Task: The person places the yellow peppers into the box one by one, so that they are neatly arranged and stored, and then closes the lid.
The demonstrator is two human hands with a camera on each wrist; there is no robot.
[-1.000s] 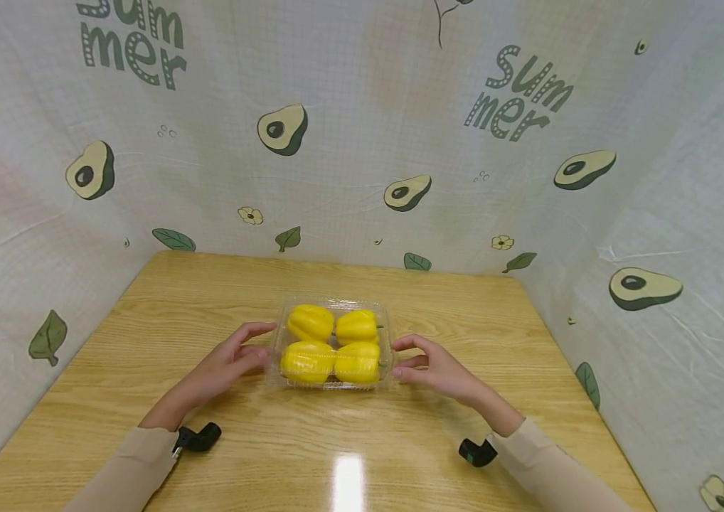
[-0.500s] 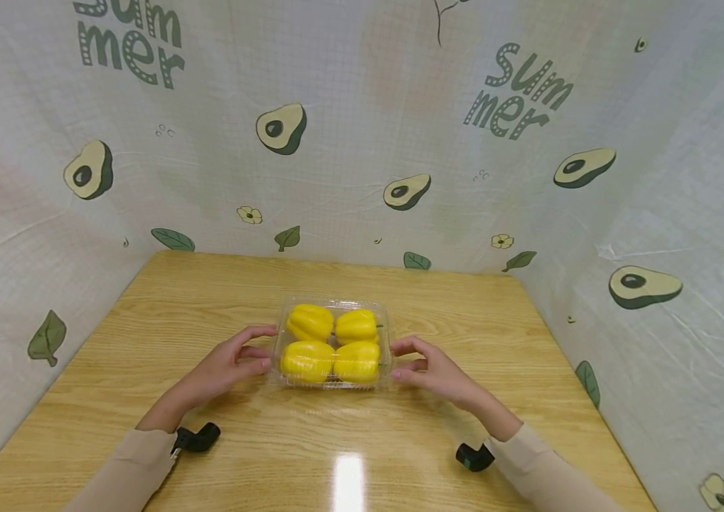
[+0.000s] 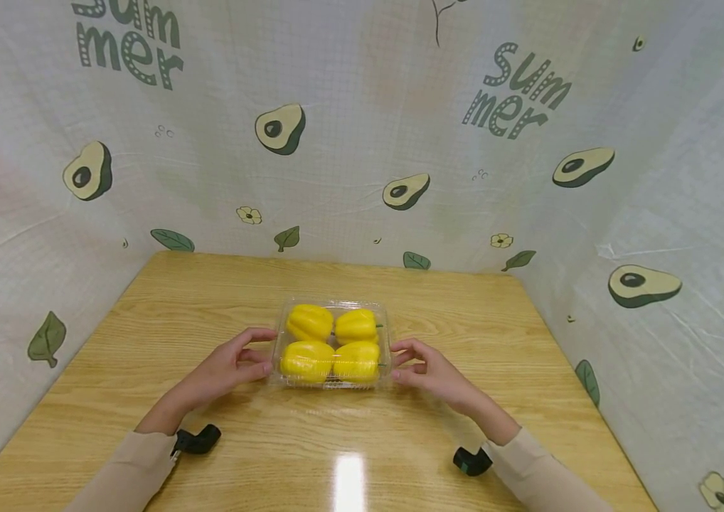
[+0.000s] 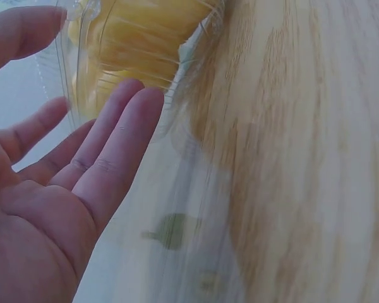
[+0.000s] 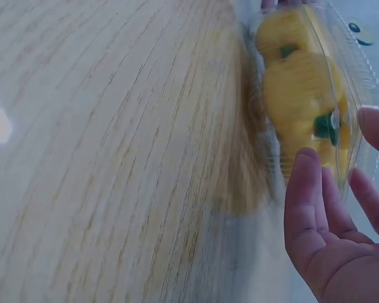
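Observation:
A clear plastic clamshell box with several yellow bell peppers inside sits in the middle of the table; its lid looks closed. My left hand is at the box's left side, thumb and fingers spread and fingertips at its edge. On the opposite side, my right hand has its fingertips at the right edge in the same way. In the left wrist view the palm and loosely extended fingers show beside the box wall. Green pepper stems show through the plastic in the right wrist view.
The wooden table ends at a fabric backdrop printed with avocados and leaves, which rises behind it and on both sides. A black wrist camera is on the left forearm, another on the right.
Both hands stay beside the box with only slight finger shifts. The right forearm has drifted a little leftward. The box and peppers look unmoved.

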